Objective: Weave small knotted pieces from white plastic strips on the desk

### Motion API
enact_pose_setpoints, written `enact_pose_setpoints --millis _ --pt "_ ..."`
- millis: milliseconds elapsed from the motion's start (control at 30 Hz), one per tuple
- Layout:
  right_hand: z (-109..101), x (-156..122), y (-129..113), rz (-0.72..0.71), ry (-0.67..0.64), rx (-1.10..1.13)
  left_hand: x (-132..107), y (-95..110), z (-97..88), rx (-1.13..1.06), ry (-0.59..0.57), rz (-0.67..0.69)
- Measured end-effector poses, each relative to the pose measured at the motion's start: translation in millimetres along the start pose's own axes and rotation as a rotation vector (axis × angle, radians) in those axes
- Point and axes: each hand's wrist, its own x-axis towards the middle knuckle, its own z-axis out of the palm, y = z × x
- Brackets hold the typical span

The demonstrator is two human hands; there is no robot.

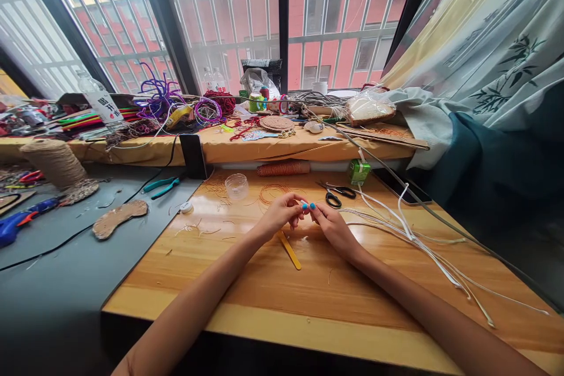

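Above the wooden table, my left hand (282, 211) and my right hand (333, 228) meet, thumbs and fingertips pinched close together. Whatever small thing lies between the fingertips is too tiny to name. White cords (408, 229) spread over the table from just behind my right hand; whether one reaches my fingers I cannot tell. Beneath my left hand lies a yellow craft stick (289, 252), its upper end partly hidden. Black-handled scissors (337, 192) rest beyond my right hand. A loose coil of thin orange cord (272, 192) lies behind my left hand.
A clear jar (237, 187), a white cap (186, 207), a green box (359, 171) and an orange thread spool (283, 168) stand or lie around the hands. Teal pliers (162, 186) and a glue gun (26, 218) are left. A cluttered ledge (247, 150) runs behind.
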Motion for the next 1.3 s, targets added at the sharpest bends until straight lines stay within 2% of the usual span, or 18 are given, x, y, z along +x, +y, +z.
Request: enact_pose_setpoints --millis 267,467,567,733,833,933,1133,1300 --pt "1 3 2 0.165 0.020 0.295 1 -6 4.5 -0.006 -0.024 0.093" --pt "0 5 3 0.221 0.037 0.453 0 0 0.5 0.031 -0.103 0.003" --pt "-1 4 0 0.222 0.035 0.403 -1 2 -4.6 0.243 -0.093 -0.010" --pt "-1 -2 -8 0.041 -0.012 0.024 -3 5 -11.4 0.884 0.033 0.258" --pt "0 -4 -12 -0.004 -0.010 -0.151 -6 12 -9.7 1.027 0.126 0.326" --pt "0 -4 -12 -0.024 0.011 -0.235 -10 18 -2.9 0.958 0.153 0.370" --pt "-1 -2 -5 0.029 0.039 -0.154 -12 13 6.1 0.764 -0.084 0.503" --pt "-2 0 -1 0.068 0.068 -0.026 -11 11 4.2 0.693 -0.122 0.408"
